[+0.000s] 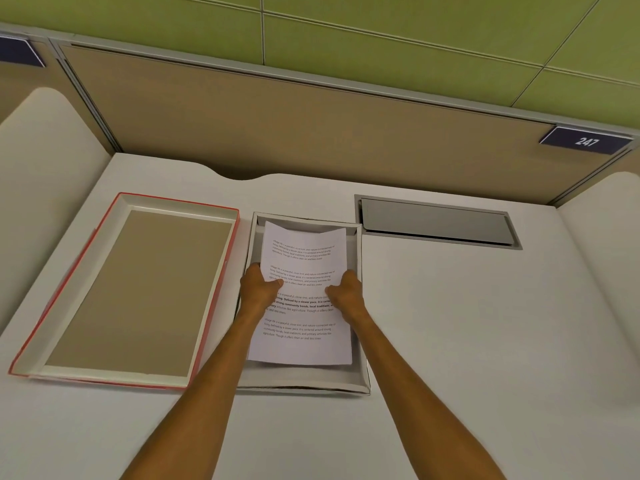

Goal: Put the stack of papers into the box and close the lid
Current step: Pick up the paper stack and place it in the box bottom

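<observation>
A stack of white printed papers [304,258] sits inside the open white box [304,384] at the middle of the desk, its far edge curling up against the box's back wall. My left hand [258,289] grips the stack's left edge with the thumb on top. My right hand [346,292] grips the right edge the same way. The lid [138,292], red-edged with a brown inner face, lies upside down just left of the box.
A white desk [467,323] bears everything. A grey metal cable hatch [436,223] is set into the desk at the back right. A brown partition [311,126] with a "247" plate [587,142] stands behind, and cream side panels flank the desk.
</observation>
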`<action>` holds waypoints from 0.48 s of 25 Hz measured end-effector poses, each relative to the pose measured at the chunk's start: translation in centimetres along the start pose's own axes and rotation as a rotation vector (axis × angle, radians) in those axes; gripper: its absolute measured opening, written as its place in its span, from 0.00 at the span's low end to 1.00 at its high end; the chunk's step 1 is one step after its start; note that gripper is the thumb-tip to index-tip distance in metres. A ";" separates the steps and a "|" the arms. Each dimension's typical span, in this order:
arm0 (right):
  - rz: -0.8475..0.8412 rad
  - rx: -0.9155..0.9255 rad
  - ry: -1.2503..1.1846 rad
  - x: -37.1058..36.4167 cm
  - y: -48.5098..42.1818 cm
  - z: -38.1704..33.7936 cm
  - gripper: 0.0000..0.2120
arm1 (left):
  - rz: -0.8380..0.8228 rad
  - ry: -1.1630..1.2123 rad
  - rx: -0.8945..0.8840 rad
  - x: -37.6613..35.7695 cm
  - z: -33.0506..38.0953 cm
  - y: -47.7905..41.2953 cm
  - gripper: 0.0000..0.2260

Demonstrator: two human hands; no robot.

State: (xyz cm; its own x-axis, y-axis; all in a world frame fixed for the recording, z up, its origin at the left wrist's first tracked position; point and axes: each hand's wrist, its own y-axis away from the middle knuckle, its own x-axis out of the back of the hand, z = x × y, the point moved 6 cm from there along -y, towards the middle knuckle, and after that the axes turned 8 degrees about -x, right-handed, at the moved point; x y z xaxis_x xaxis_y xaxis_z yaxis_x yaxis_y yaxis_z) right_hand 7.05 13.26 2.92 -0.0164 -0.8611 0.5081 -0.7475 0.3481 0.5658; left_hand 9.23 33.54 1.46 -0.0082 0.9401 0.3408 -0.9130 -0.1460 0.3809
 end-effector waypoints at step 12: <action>0.158 0.094 0.140 -0.2 0.1 1.5 0.17 | 0.118 -0.225 -0.145 0.7 0.6 1.7 0.20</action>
State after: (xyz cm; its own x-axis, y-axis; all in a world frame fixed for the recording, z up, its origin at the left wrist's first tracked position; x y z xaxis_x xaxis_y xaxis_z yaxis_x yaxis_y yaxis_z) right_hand 5.94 12.90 1.88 -0.0513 -0.7367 0.6743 -0.8016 0.4331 0.4122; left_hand 7.96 33.72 2.87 -0.0420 0.8247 0.5640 -0.9599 -0.1899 0.2062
